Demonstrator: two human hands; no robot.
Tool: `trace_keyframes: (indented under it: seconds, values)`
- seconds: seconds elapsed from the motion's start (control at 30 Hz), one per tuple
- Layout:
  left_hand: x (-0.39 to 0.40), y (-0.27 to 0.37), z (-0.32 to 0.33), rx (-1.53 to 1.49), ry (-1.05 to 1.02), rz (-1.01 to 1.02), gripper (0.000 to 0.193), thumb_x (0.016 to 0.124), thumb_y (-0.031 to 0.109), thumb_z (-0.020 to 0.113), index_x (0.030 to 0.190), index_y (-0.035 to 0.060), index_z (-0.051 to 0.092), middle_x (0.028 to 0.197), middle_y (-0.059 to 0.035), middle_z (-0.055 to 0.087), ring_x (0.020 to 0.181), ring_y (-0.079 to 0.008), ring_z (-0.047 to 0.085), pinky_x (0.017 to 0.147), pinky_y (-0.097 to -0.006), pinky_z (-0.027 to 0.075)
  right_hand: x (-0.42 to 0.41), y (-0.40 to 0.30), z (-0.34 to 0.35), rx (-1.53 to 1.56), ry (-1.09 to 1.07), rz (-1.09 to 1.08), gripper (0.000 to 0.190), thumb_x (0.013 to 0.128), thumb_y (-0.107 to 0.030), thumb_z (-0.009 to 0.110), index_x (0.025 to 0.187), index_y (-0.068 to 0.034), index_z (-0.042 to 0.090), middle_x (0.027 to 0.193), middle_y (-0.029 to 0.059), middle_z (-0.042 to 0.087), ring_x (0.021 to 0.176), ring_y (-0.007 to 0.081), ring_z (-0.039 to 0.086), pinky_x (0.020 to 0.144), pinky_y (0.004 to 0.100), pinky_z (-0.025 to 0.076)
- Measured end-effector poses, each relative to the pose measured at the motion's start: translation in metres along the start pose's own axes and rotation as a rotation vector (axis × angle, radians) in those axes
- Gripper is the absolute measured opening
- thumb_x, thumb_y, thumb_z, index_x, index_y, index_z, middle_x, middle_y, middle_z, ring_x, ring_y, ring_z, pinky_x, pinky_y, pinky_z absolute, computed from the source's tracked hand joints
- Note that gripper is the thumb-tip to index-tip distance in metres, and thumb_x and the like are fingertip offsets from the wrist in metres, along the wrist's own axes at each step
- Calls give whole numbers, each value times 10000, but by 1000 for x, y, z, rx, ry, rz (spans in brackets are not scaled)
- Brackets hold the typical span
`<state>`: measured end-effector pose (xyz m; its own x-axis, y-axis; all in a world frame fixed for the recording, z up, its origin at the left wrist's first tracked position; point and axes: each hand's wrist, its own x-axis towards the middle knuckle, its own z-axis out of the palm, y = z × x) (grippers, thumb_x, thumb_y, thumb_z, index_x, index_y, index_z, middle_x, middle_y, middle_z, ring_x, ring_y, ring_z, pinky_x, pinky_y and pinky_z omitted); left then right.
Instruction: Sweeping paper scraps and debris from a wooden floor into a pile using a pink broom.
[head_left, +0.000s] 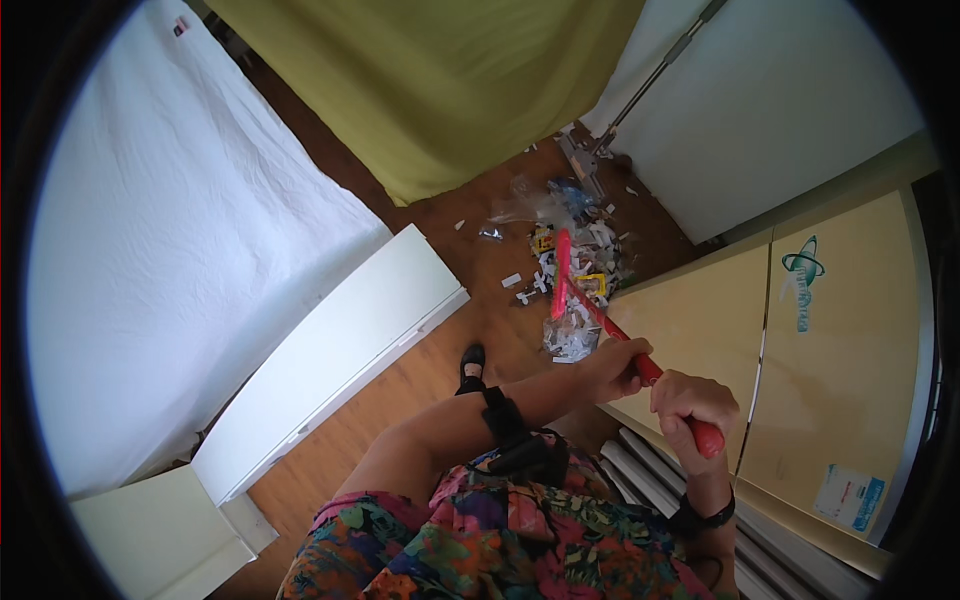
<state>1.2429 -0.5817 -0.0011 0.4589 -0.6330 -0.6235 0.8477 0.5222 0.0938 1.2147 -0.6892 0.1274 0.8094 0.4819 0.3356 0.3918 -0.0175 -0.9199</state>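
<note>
My left hand (616, 369) grips the middle of a red broom handle (611, 326). Close behind it, my right hand (696, 411) is wrapped around the handle near its rounded end. The handle slants down to a bright pink broom head (561, 274) over the wooden floor. Around and under the head lies a heap of litter (596, 259): white paper scraps, clear plastic and yellow wrappers. A clear plastic bag (571, 341) with white bits sits at the heap's near side. The bristles are mostly hidden.
A yellow-beige refrigerator (690, 315) stands on the right, with pale long panels (645, 472) by its base. A flat mop (585, 161) leans on the white wall. Green cloth (450, 90) hangs ahead; a white cabinet (337, 360) and white sheet (180, 225) are left.
</note>
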Motion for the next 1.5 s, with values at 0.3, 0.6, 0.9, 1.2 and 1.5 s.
trace_keyframes:
  seconds: [0.3,0.6,0.9,1.2,1.5]
  values:
    - [-55,70,-27,95,-22,58,201,826,217,574,732,45,533,599,-69,555,457,-130,506,369,-229,390,67,-21,47,140,31,-115,198,779,-73,577,618,-9,482,520,43,455,469,190,438,487,320,413]
    - [-10,160,-125,410,456,255,266,804,219,574,644,10,539,512,-94,521,384,-163,506,322,-269,375,94,102,103,225,227,128,105,828,58,484,749,-7,457,693,48,467,676,150,453,781,315,396]
    - [50,167,-176,223,327,130,154,788,180,553,694,66,509,659,-77,506,579,-158,488,504,-292,420,100,173,105,95,167,264,147,815,23,529,689,-3,458,667,33,473,626,108,435,720,255,403]
    - [97,137,-81,-169,147,38,182,823,206,498,762,34,495,635,-67,517,499,-161,493,373,-226,364,122,130,-5,-23,-14,269,167,797,-4,512,644,17,449,604,63,462,558,145,431,540,271,350]
    - [82,120,-17,-200,-163,81,157,833,208,537,754,73,520,651,-23,536,579,-124,537,490,-273,449,131,84,-36,-185,-188,40,211,645,-55,613,566,-18,421,546,74,426,508,238,449,514,334,382]
